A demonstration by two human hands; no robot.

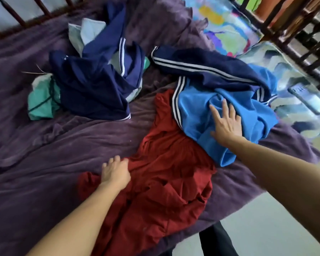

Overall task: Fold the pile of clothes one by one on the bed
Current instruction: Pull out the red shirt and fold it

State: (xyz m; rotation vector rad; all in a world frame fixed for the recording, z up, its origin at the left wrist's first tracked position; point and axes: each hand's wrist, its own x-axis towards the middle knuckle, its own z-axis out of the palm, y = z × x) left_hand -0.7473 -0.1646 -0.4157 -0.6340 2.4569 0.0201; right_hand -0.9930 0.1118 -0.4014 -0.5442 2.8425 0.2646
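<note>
Blue top [194, 109] under R fingers [225, 109]

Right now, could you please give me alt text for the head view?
A person's left hand grips a crumpled red garment on a purple blanket while the right hand lies flat on a blue striped garment; unfolded navy clothes lie beyond.

bare left hand [116, 172] and bare right hand [227, 124] on bare forearms, a black trouser leg [217, 241] below.

Left grip [115, 170] seemingly clutching; right [226, 124] splayed.
</note>
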